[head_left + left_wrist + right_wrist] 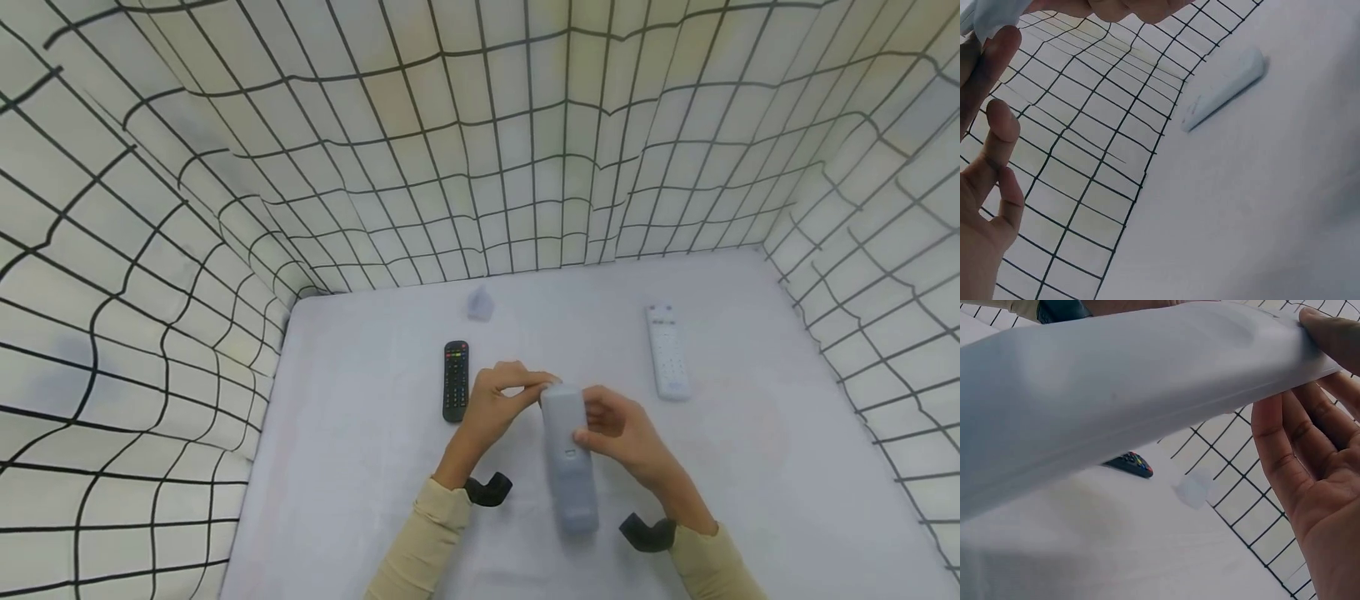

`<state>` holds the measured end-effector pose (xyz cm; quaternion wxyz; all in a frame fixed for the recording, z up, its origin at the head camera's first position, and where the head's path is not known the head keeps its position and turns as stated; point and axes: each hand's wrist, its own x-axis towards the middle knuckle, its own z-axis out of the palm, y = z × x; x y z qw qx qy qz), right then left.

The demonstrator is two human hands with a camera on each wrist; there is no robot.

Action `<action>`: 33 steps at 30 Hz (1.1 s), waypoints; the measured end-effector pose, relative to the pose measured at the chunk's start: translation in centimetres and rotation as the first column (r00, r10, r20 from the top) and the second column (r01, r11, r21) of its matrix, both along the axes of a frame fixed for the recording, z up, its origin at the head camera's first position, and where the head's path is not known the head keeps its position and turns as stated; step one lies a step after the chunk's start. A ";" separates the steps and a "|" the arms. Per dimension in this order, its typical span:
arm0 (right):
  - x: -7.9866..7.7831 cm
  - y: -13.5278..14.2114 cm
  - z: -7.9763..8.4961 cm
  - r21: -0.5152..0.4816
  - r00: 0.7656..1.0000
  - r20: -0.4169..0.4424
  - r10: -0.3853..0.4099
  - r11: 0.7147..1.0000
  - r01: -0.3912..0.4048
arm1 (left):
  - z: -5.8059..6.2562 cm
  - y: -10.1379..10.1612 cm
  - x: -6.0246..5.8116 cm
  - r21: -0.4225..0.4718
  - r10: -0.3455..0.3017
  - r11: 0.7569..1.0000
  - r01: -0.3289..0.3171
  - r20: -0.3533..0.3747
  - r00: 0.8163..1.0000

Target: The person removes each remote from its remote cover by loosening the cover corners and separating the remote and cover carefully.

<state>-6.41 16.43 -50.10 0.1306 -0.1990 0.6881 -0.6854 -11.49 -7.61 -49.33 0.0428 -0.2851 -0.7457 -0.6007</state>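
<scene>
Between the two hands is a long pale grey-white remote control (pixel 572 467), held tilted with its smooth back up and a small latch mark on it. My left hand (pixel 497 402) pinches at its far end with thumb and fingertips; a thin whitish bit (pixel 997 14) shows at those fingertips in the left wrist view. My right hand (pixel 628 433) grips the right side near that end, thumb on the back and fingers beneath. The remote's button side is hidden from the head view.
A black remote (pixel 456 381) lies left of the hands. A white remote (pixel 668 352) lies to the right, buttons up. A small crumpled translucent piece (pixel 481 304) sits near the back of the white table (pixel 337 433). Black-lined netting (pixel 525 167) surrounds the far and side edges.
</scene>
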 end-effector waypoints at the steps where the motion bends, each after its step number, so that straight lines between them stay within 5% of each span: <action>1: 0.0 0.0 0.0 0.004 1.000 0.007 -0.005 1.000 0.005 | -0.1 0.0 0.1 0.018 -0.012 1.000 0.011 0.054 0.998; 6: 0.1 -0.3 0.0 0.022 0.998 0.029 -0.047 0.999 0.047 | -0.5 0.0 0.3 0.090 -0.052 0.995 0.030 0.253 0.966; 11: 0.2 -0.7 -0.2 0.046 0.994 0.041 -0.100 0.994 0.098 | -1.1 0.1 0.8 0.105 -0.033 0.994 -0.001 0.329 0.944; 22: -0.2 -1.7 -0.6 0.180 0.961 0.050 -0.271 0.949 0.258 | -1.4 1.0 2.5 0.052 0.152 0.983 -0.176 0.309 0.939; 33: -0.5 -3.5 -0.7 0.242 0.930 -0.147 -0.338 0.899 0.365 | -1.1 2.6 3.5 -0.065 0.352 0.936 -0.346 0.210 0.912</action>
